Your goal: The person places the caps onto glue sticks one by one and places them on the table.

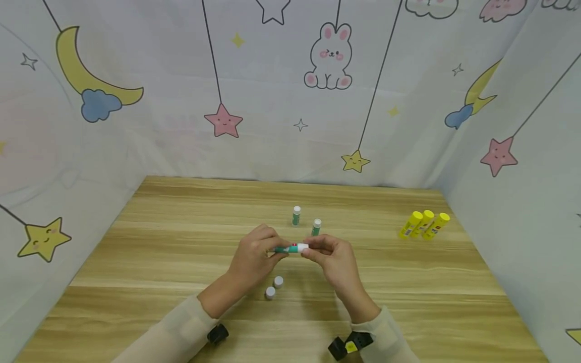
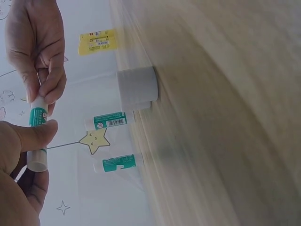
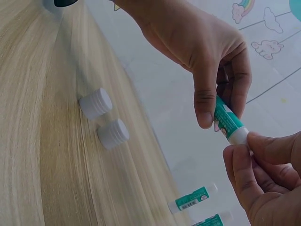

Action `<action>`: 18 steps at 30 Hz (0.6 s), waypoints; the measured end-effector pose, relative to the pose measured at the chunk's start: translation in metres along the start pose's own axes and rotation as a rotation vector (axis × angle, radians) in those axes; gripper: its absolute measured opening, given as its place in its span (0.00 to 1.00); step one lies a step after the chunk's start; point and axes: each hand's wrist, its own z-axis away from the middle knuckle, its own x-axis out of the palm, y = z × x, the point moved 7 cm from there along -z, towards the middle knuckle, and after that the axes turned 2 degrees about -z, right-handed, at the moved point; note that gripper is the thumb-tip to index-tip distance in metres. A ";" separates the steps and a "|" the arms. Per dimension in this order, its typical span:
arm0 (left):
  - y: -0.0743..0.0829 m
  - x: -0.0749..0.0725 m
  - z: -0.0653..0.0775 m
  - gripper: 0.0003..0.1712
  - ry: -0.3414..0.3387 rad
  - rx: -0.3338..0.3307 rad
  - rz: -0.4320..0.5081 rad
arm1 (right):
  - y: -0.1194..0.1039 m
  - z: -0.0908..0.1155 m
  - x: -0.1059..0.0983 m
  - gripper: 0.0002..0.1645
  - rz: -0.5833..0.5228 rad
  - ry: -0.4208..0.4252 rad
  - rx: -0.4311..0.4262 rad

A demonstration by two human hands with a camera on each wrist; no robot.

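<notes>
Above the middle of the table, a green-and-white glue stick (image 1: 294, 248) lies level between the two hands. The left hand (image 1: 255, 254) grips its green body between thumb and fingers. My right hand (image 1: 337, 261) pinches the white end, as the right wrist view also shows on this glue stick (image 3: 229, 121). Beyond the hands, two similar green-labelled glue sticks (image 1: 296, 216) (image 2: 111, 120) stand upright on the table. Closer to me, below the left hand, two white ribbed caps (image 1: 279, 282) (image 3: 113, 133) stand side by side on the wood.
Three yellow tubes (image 1: 424, 224) stand together at the right rear of the wooden table (image 1: 181, 212). A white cloth (image 1: 272, 151) printed with stars, moons and a rabbit hangs behind the table and along its sides. Each wrist carries a black camera (image 1: 218, 334).
</notes>
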 end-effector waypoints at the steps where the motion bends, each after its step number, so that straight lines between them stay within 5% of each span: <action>1: 0.000 0.000 0.000 0.16 -0.005 0.001 -0.002 | 0.000 0.000 0.000 0.10 -0.002 -0.003 0.001; 18: 0.000 0.001 -0.001 0.17 -0.056 0.018 -0.006 | 0.003 0.001 -0.010 0.08 0.012 0.015 0.033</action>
